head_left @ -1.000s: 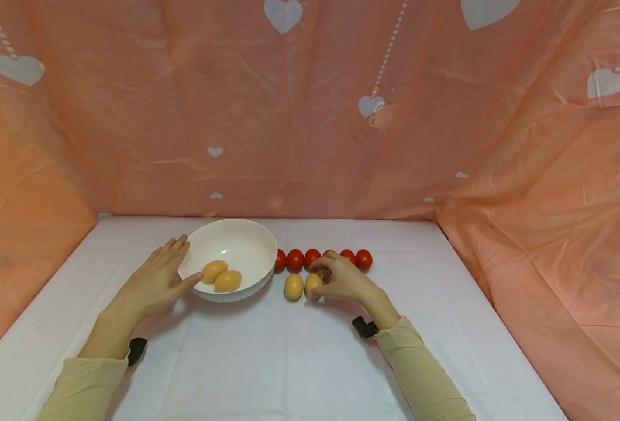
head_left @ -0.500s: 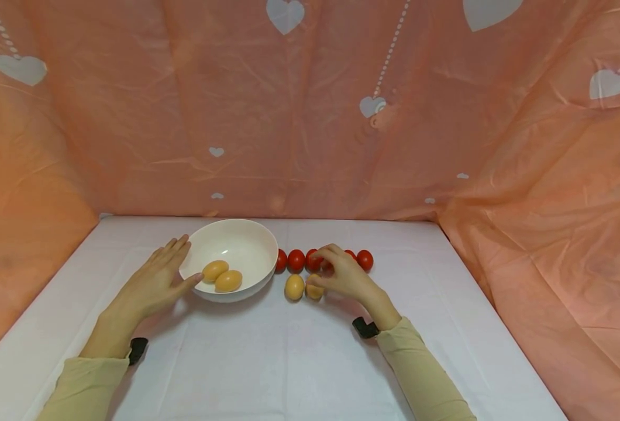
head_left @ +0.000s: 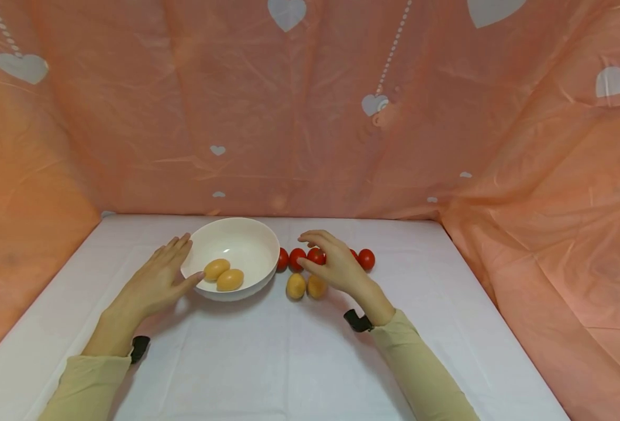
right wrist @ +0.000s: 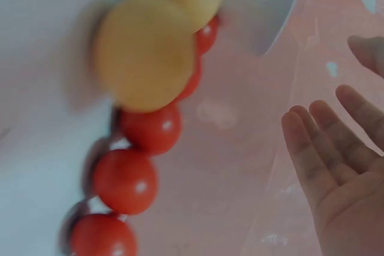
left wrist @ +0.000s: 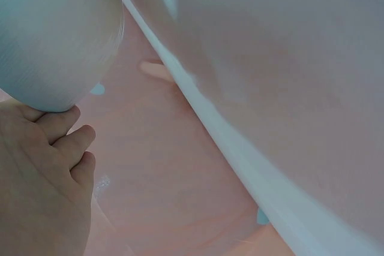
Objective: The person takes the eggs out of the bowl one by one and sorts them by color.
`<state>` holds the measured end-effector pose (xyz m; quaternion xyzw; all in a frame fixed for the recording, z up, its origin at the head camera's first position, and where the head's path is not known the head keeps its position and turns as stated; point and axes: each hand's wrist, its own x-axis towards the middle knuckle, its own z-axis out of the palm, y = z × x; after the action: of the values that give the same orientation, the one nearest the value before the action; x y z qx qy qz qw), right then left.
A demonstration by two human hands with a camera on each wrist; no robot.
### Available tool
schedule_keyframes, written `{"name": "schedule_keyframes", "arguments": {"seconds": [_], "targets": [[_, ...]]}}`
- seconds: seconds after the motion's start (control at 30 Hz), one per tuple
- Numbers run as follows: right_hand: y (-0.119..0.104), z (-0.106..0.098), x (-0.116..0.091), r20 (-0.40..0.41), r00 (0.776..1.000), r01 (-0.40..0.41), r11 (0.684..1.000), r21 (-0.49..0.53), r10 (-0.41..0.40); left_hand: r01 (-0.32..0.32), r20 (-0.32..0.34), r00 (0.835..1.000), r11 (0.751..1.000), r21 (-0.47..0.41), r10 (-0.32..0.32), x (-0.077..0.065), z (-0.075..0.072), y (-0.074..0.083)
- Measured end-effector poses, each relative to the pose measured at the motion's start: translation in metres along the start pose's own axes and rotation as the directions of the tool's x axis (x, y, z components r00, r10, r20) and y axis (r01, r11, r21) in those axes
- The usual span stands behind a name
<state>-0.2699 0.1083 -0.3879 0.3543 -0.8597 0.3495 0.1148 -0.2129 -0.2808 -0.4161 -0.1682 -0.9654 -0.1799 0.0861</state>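
My left hand (head_left: 154,279) lies with straight fingers against the left side of a white bowl (head_left: 252,248); the left wrist view has its fingertips at the bowl's outer wall (left wrist: 57,40). Inside are two yellow egg-shaped pieces (head_left: 229,280), side by side. My right hand (head_left: 338,266) hovers with loosely spread fingers and nothing in them, over a row of red cherry tomatoes (head_left: 297,259), partly covering the row. In front of that row lie two more yellow egg-shaped pieces (head_left: 296,286), right beside each other; the hand partly overlaps the right-hand one (head_left: 317,286).
A white cloth (head_left: 236,362) covers the table. Behind and at both sides hangs an orange sheet (head_left: 315,134) with pale hearts. The tomato row runs from the bowl's right side toward the right, its last tomato (head_left: 366,259) showing past my right hand. Each wrist wears a black device (head_left: 358,321).
My right hand has drawn its fingers off the right-hand yellow piece and risen up and away, fingers spreading. That piece stays on the table. My left hand has kept its place at the bowl.
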Motion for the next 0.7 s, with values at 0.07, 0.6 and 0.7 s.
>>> {"name": "schedule_keyframes", "arguments": {"seconds": [0.07,0.6,0.7], "targets": [[-0.006,0.003,0.006,-0.002,1.0,0.019,1.0,0.016,-0.019,0.0,0.001,1.0,1.0,0.002,0.0,0.0,0.0,0.0],[-0.044,0.044,0.048,0.178,0.982,0.076,0.997,-0.03,-0.07,-0.007,0.002,1.0,1.0,0.005,0.007,0.0,0.001,0.0],[-0.046,0.053,0.055,0.23,0.971,0.077,0.996,-0.038,-0.066,0.001,0.008,1.0,1.0,0.006,-0.001,0.001,0.0,0.0]]}}
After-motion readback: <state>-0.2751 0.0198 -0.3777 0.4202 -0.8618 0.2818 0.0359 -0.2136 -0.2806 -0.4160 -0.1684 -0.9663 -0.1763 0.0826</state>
